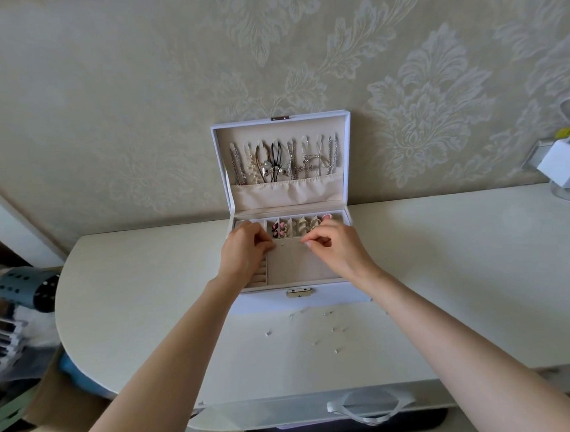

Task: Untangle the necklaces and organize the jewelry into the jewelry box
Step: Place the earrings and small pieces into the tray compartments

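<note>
Left hand (246,248) and right hand (332,243) curl over the jewelry box (339,299); can't tell if they're pinching anything. Necklaces (284,160) hang sorted in the lid (217,160), and tiny studs (333,329) wait on the table (149,287) by the box's front edge.

Two bare forearms (172,351), uncovered to the frame edge; left hand (246,250) and right hand (335,246) likewise bare

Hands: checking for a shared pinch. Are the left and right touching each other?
Apart. Head view shows beige jewelry box lining between the left hand and the right hand.
</note>
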